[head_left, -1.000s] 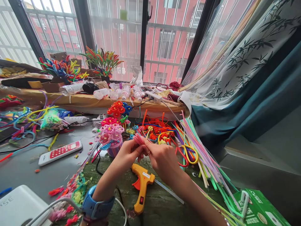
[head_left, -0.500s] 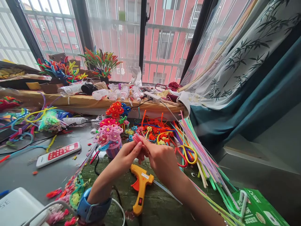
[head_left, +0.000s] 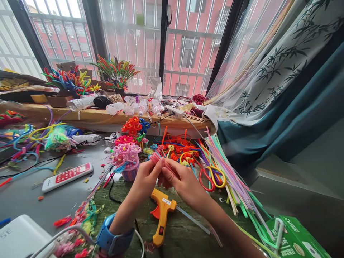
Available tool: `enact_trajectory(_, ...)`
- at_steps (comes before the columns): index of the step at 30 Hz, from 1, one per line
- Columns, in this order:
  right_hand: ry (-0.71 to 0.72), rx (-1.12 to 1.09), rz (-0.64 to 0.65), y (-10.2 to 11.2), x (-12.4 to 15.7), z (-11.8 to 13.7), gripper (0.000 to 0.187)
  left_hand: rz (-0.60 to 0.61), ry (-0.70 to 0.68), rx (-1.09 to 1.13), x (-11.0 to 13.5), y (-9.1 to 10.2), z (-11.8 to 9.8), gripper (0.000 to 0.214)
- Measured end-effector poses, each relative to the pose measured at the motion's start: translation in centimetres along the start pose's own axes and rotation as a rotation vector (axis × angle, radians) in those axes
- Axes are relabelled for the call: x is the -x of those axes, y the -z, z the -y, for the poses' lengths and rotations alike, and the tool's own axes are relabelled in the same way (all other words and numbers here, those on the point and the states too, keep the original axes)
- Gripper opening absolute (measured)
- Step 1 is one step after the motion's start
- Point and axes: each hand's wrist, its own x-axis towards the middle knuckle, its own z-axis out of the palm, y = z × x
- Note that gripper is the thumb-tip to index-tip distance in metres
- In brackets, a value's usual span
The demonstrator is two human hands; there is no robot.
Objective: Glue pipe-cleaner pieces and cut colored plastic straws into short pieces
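Observation:
My left hand (head_left: 147, 175) and my right hand (head_left: 180, 175) meet in the middle of the view, both closed on a pink pipe cleaner (head_left: 155, 158). Its folded fuzzy loops stick out above my fingertips; the rest is hidden in my fingers. Below the hands lies a yellow glue gun (head_left: 162, 215) with a clear glue stick (head_left: 193, 219) in its back end. Just left of my left hand stands a striped pot (head_left: 130, 172) holding pink pipe-cleaner flowers (head_left: 126, 153). Scissors (head_left: 215, 176) with red and yellow handles rest to the right of my right hand.
A bundle of long pastel pipe cleaners (head_left: 231, 168) lies right, near a green box (head_left: 298, 236). Left are a white remote (head_left: 67, 177), a white power bank (head_left: 25, 238) and colourful scraps (head_left: 88, 215). Bottles (head_left: 115, 108) and a power strip (head_left: 174, 111) line the window ledge.
My right fingers have shifted their grip and curled lower around the pink pipe cleaner. My left forearm has moved slightly right, and a pink end now shows below my right forearm.

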Motion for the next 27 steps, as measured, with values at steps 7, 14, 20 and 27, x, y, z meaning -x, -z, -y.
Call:
enact_trajectory(7,-0.227,-0.287,0.070,0.3,-0.7,-1.6,0.066,-0.056,-0.057,-0.059,0.0,0.1,-0.1,0.045)
enact_trajectory(14,-0.074,-0.150,-0.073,0.3,-0.7,-1.4,0.059,-0.125,-0.075,0.002,0.0,0.4,0.3,0.029)
enact_trajectory(20,-0.013,0.028,-0.214,0.3,-0.6,-1.1,0.053,-0.402,-0.201,0.012,0.2,1.0,-0.2,0.022)
enact_trajectory(27,0.027,0.173,-0.246,0.1,-0.3,-1.0,0.047,-0.405,-0.253,-0.122,0.4,0.9,-0.2,0.012)
